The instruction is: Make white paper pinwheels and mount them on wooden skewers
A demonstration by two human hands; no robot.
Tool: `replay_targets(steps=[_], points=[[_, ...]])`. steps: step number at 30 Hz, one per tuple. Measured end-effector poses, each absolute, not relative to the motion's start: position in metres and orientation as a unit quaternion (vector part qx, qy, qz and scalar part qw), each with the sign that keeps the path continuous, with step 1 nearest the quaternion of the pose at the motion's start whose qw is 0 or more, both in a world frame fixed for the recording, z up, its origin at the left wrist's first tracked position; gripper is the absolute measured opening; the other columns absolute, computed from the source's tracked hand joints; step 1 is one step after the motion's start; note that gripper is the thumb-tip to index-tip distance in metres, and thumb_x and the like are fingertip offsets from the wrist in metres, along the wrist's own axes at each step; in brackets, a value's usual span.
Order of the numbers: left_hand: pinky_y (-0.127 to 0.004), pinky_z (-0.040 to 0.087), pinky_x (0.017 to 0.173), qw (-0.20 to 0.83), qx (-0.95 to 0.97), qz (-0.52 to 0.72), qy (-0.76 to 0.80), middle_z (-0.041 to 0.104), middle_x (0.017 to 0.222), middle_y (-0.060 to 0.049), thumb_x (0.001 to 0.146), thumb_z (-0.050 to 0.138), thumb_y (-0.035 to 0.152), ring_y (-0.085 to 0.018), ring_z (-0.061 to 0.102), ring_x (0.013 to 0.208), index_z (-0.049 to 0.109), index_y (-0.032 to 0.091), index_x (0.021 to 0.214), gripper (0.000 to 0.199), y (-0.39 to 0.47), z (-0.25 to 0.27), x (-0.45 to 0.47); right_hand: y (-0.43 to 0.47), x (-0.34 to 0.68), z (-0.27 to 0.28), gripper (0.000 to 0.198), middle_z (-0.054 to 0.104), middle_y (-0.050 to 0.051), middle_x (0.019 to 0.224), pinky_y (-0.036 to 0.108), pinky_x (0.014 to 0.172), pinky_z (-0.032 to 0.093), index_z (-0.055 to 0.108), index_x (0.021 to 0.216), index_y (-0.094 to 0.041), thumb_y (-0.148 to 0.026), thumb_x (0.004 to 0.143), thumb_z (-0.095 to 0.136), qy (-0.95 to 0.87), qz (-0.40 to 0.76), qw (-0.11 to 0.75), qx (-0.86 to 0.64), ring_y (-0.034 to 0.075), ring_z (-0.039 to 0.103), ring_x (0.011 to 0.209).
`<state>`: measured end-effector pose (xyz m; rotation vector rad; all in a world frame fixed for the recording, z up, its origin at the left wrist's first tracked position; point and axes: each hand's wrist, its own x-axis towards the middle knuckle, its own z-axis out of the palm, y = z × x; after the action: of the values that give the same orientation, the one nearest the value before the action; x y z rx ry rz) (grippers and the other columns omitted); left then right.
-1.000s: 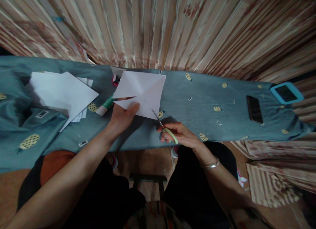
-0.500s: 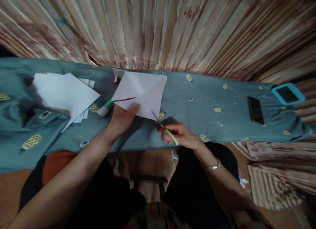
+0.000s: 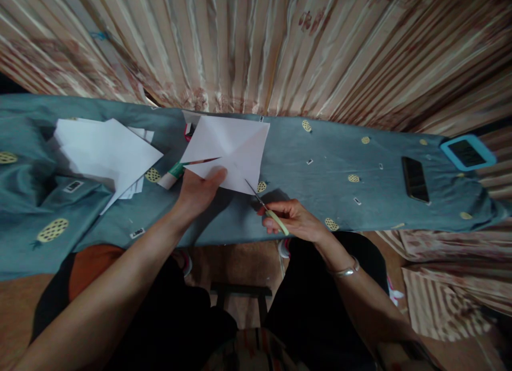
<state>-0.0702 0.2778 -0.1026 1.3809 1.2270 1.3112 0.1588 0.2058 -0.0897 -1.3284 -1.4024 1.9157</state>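
A white square sheet of paper with diagonal creases is held up above the cloth. One slit runs from its left corner toward the middle. My left hand grips its near edge, thumb on top and the other fingers hidden underneath. In my right hand is a pair of scissors with pale green handles. Their blades lie at the sheet's near right corner, pointing toward its centre.
Left of the sheet lies a pile of white papers. A green and white tube and a small red box sit beside the sheet. A phone and a blue-framed device rest at the right on the patterned cloth. A curtain hangs behind.
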Motion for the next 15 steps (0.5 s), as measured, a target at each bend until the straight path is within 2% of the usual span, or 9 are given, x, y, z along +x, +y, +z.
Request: replay_targets(steps=[11, 15], points=[[-0.047, 0.047, 0.103, 0.473, 0.514, 0.539, 0.471, 0.073, 0.096, -0.006, 0.070, 0.070, 0.031, -0.027, 0.066, 0.100, 0.063, 0.020, 0.102, 0.034, 0.2723, -0.1092, -0.0649, 0.2056, 0.1593, -0.0918, 0.045, 0.059, -0.004, 0.063, 0.020, 0.052, 0.039, 0.069, 0.092, -0.015, -0.053, 0.071, 0.082, -0.512, 0.685, 0.215, -0.471, 0.007, 0.050, 0.057], [-0.047, 0.045, 0.106, 0.483, 0.512, 0.532, 0.469, 0.073, 0.095, -0.005, 0.070, 0.072, 0.032, -0.028, 0.064, 0.104, 0.064, 0.023, 0.100, 0.032, 0.2713, -0.1085, -0.0659, 0.2059, 0.1588, -0.0909, 0.044, 0.058, -0.004, 0.062, 0.020, 0.052, 0.039, 0.068, 0.088, -0.015, -0.053, 0.071, 0.081, -0.512, 0.684, 0.210, -0.475, 0.007, 0.050, 0.057]])
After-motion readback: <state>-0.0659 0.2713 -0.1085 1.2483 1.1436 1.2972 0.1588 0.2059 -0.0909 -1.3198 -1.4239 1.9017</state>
